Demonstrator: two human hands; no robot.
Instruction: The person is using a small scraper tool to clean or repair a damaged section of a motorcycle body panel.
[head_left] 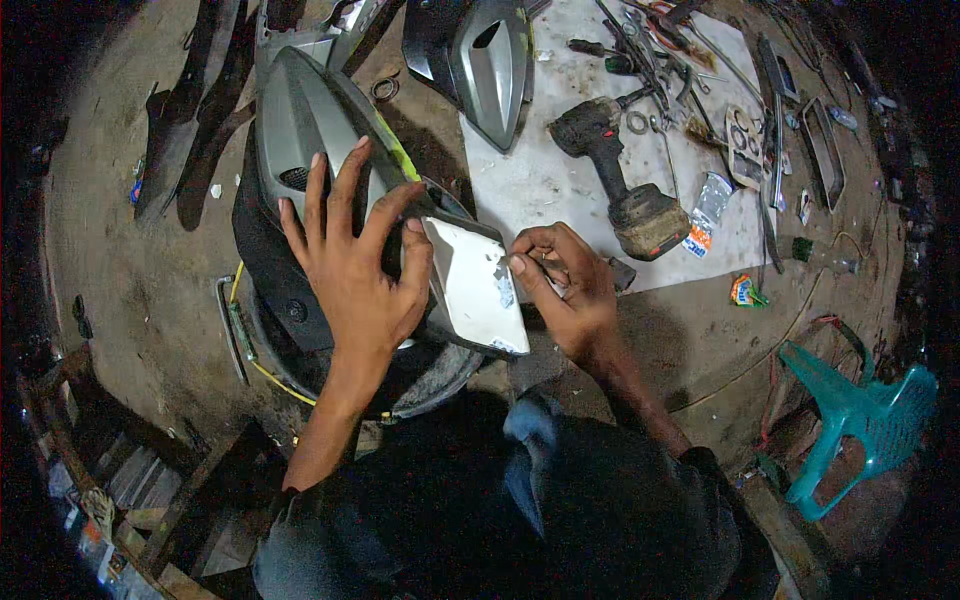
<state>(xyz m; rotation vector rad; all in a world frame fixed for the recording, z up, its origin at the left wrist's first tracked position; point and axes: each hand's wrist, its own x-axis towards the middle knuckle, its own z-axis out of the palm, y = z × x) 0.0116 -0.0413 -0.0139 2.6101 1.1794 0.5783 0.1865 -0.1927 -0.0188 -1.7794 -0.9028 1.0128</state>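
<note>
My left hand [355, 265] lies spread over a grey plastic fairing [310, 110] with a small mesh vent, its thumb and forefinger beside a white angular panel [470, 285] with patchy dark marks. At that panel's right edge, my right hand [565, 290] is closed, thumb against forefinger, around something small and dark that I cannot make out. The fairing rests over a round black basin [450, 365] with other dark plastic parts beneath it.
A white sheet [530, 190] carries a cordless drill [610, 170], scattered tools [640, 50] and small packets [710, 215]. Another grey fairing [485, 70] lies behind, dark long parts [170, 170] at left, a teal plastic piece [850, 420] at lower right.
</note>
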